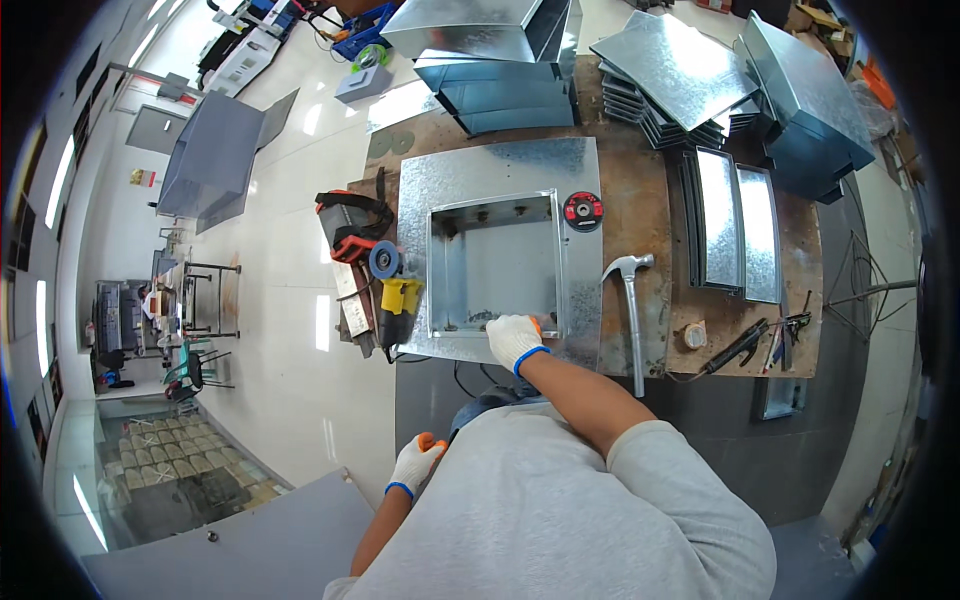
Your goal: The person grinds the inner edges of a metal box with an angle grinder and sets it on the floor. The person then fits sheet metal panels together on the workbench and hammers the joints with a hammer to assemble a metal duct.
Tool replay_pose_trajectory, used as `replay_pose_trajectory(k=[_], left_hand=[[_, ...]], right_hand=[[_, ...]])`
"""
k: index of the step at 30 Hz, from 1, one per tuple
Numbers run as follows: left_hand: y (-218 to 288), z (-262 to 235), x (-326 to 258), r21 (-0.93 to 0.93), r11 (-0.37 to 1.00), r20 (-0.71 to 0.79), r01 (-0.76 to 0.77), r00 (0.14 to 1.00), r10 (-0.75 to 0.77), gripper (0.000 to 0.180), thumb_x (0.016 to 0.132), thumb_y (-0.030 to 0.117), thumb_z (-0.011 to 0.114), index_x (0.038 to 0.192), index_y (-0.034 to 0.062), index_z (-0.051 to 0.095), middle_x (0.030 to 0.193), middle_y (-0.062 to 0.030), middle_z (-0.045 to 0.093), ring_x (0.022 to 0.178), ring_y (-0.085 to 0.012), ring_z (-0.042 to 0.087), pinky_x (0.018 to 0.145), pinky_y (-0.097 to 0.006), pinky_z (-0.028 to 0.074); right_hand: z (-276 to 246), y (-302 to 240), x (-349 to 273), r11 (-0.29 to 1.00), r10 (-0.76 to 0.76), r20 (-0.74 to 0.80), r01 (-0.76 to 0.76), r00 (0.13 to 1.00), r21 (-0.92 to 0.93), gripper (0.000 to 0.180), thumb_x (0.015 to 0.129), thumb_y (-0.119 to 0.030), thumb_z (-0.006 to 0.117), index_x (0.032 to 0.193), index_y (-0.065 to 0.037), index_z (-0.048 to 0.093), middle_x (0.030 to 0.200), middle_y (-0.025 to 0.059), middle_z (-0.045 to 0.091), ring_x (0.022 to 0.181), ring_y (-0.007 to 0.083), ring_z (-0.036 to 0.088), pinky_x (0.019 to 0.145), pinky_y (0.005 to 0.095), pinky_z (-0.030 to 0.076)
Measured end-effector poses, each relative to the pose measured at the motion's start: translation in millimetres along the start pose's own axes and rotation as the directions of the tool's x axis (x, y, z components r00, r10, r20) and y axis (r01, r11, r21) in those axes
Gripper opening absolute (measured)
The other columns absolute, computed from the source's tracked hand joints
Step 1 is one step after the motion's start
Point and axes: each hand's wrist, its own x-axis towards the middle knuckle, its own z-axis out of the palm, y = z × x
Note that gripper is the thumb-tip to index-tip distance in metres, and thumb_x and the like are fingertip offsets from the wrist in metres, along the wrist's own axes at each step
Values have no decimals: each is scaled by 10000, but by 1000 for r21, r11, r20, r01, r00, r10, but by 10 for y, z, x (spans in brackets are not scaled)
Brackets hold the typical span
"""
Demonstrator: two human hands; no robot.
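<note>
Rusty brown steel workbench (640, 200), landmark. On it: steel claw hammer with grey handle (632, 310), right of centre; round red-and-black abrasive disc (583, 211), just above the hammer head; yellow-bodied angle grinder (392, 290), left edge; stacked folded galvanised sheet-metal pieces (670, 75), far side; upright galvanised panels (735, 225), right.

A small yellow and red sign (141, 177) is hanging on the white wall at far left, beside a grey door (155, 128).

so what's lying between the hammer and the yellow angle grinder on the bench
The head view shows the galvanized sheet-metal box between hammer and grinder, with the right hand on its near edge.
</note>
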Motion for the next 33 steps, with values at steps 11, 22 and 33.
replay_pose_trajectory(k=[11, 22, 33], left_hand=[[-458, -195, 451, 189, 982, 149, -12, 989, -17, 528, 917, 317, 813, 1291, -37, 698, 1096, -124, 760, 904, -192, 704, 800, -291, 555], [-866, -364, 754, 117, 993, 158, 27, 986, -46, 518, 902, 357, 814, 1241, -24, 722, 1036, -110, 766, 900, -206, 699, 808, -306, 549], [213, -318, 1601, 97, 780, -157, -618, 764, 626, 589, 842, 180, 857, 1375, 22, 661, 1236, -121, 738, 1053, -269, 712, 929, -339, 567]], right_hand=[[203, 3, 7, 996, -45, -53, 41, 998, -80, 186, 936, -198, 593, 949, -94, 746, 945, 152, 788, 836, 406, 755, 724, 536, 577], [111, -253, -121, 979, 101, -85, -115, 991, -170, 215, 938, -285, 659, 1036, -107, 726, 1020, 149, 761, 935, 388, 743, 823, 529, 557], [243, -363, -87, 957, 137, -165, -173, 977, -231, 290, 896, -341, 726, 1113, -149, 717, 1062, 103, 735, 961, 351, 707, 884, 482, 522]])
